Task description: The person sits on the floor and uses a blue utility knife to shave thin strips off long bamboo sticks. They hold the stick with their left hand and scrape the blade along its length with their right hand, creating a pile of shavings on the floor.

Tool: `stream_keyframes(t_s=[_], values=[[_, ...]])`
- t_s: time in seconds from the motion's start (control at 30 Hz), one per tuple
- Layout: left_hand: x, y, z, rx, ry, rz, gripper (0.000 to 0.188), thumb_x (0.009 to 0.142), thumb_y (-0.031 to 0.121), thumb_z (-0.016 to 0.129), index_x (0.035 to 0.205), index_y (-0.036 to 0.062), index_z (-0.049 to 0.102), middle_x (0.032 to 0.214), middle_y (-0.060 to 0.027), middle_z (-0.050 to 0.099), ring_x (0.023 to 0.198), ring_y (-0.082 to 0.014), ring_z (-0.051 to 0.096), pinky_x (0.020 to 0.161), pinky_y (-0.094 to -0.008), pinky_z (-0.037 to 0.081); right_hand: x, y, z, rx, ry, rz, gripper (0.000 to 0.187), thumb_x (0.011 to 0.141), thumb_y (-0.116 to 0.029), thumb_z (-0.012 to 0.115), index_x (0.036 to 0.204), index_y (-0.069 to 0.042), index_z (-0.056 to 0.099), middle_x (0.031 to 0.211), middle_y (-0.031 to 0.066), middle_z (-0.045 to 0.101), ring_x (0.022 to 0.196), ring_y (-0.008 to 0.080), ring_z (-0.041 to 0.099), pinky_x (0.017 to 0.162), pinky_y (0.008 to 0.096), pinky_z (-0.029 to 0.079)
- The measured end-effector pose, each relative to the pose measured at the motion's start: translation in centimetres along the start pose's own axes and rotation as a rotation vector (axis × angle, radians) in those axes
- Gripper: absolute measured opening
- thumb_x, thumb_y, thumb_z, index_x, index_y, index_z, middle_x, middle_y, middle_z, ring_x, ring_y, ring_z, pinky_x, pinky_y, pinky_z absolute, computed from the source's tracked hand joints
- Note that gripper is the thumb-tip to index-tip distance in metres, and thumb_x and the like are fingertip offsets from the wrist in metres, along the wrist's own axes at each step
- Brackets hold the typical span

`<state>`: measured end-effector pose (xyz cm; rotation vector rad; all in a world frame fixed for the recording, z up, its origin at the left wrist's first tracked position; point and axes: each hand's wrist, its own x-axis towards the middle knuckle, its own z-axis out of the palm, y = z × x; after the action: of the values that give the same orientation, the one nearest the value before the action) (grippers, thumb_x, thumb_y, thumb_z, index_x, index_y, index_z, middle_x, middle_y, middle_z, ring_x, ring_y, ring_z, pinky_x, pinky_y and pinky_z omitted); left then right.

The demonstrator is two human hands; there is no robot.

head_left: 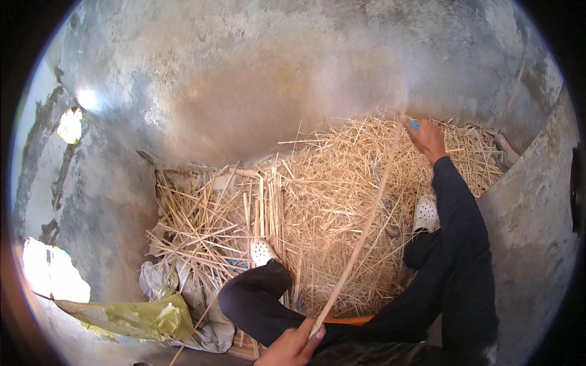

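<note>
A long, thin, pale bamboo strip runs slantwise from my lap up toward the wall. Its near end is held in my left hand, with the thumb pressed along the top. At the far end, my arm stretched out, my right hand is closed around a small blue thing, perhaps a handle, right beside the strip's tip. The fingers hide most of that blue thing, so its kind does not show. Under the strip lies a thick bed of pale shavings.
Long split sticks and a looser heap of sticks lie on the left. A yellow-green sack and grey cloth sit at lower left. Concrete walls close in the space. My white clogs rest among the shavings.
</note>
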<state>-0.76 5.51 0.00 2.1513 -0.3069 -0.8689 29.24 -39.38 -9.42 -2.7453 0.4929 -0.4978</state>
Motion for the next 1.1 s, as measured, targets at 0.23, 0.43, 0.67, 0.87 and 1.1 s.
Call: stream_keyframes(t_s=[0.23, 0.43, 0.67, 0.87, 1.1], values=[[-0.4, -4.2, -0.3, -0.47, -0.124, -0.108, 0.033, 0.102, 0.027, 0.042, 0.127, 0.0053, 0.045, 0.075, 0.0035, 0.044, 0.065, -0.0043, 0.038, 0.06, -0.0207, 0.033, -0.2, 9.3, 6.7, 0.006, 0.088, 0.142, 0.086, 0.085, -0.079, 0.029, 0.068, 0.0, 0.058, 0.064, 0.0113, 0.055, 0.057, 0.0274, 0.051, 0.059, 0.0436, 0.042], [6.0, -1.8, -1.8, -0.691, 0.096, 0.097, 0.041, 0.104, 0.02, 0.036, 0.143, 0.0063, 0.031, 0.073, 0.0, 0.047, 0.057, -0.0054, 0.038, 0.053, -0.0196, 0.034, -8.7, -7.8, -2.5, 0.333, -0.33, -0.315, 0.072, 0.089, -0.068, 0.041, 0.08, -0.002, 0.067, 0.057, 0.0094, 0.054, 0.055, 0.0224, 0.055, 0.057, 0.0373, 0.045], [9.7, 1.6, -2.2, -0.75, 0.098, 0.148, 0.036, 0.104, 0.021, 0.035, 0.137, 0.0077, 0.037, 0.066, 0.0044, 0.039, 0.053, -0.0033, 0.032, 0.048, -0.0188, 0.028, -18.2, -14.8, -4.1, 0.27, -0.279, -0.846, 0.076, 0.079, -0.079, 0.044, 0.056, -0.009, 0.063, 0.041, 0.0074, 0.047, 0.038, 0.0234, 0.053, 0.041, 0.0359, 0.04], [9.0, 2.4, -1.7, -0.636, 0.113, 0.151, 0.038, 0.103, 0.028, 0.038, 0.131, 0.0015, 0.044, 0.064, 0.0075, 0.031, 0.055, -0.0035, 0.029, 0.05, -0.021, 0.024, -16.1, -14.3, -3.8, 0.322, -0.274, -0.703, 0.084, 0.076, -0.084, 0.038, 0.053, -0.007, 0.061, 0.043, 0.0116, 0.051, 0.04, 0.0268, 0.056, 0.041, 0.0388, 0.043], [7.6, 2.1, -1.5, -0.342, 0.222, 0.125, 0.034, 0.103, 0.023, 0.04, 0.128, 0.0017, 0.047, 0.068, 0.0022, 0.039, 0.062, -0.0065, 0.036, 0.058, -0.0234, 0.031, -13.7, -13.1, -2.9, 0.246, -0.233, -0.617, 0.084, 0.079, -0.083, 0.036, 0.051, -0.007, 0.06, 0.04, 0.0099, 0.048, 0.036, 0.0259, 0.052, 0.039, 0.0402, 0.041]])
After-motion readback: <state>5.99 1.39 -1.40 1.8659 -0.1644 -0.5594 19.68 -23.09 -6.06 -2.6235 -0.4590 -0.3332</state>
